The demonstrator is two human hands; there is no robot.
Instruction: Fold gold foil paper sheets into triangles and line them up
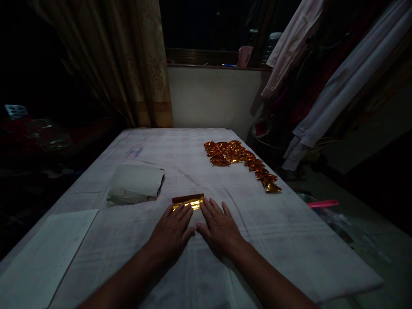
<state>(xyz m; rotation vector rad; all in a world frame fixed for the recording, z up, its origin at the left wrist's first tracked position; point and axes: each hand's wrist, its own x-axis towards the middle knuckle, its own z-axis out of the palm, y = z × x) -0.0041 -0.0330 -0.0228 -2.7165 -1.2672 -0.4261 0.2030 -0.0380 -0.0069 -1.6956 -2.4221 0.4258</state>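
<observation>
Table cover, pale checked cloth (289,253), creased, spread beneath the items below.
Left hand (170,229), palm down, flat, fingers extended close together, thumb angled inward; fingertips on the near edge of the foil strip.
Right hand (220,227), palm down, flat, fingers slightly spread; fingertips at the strip's right end. The thumbs lie near each other, apart.
White rectangular paper sheet (48,253), one, flat at the near left.
Shiny gold foil strip (189,200), one, narrow, lying crosswise on the cloth at the fingertips of both hands, a darker reddish band along its far side.
Pink elongated object (323,204), one, beyond the right table edge.
Pale grey-white packet (135,184), one, lying left of the strip, its right end ragged.
Folded orange-gold foil pieces (231,152), numerous, clustered at the far right, a row trailing nearer.
Hanging pale garments (350,81), right.
Patterned tan curtain (138,60), far left.
Pink mug (244,56), one, on the window ledge.
</observation>
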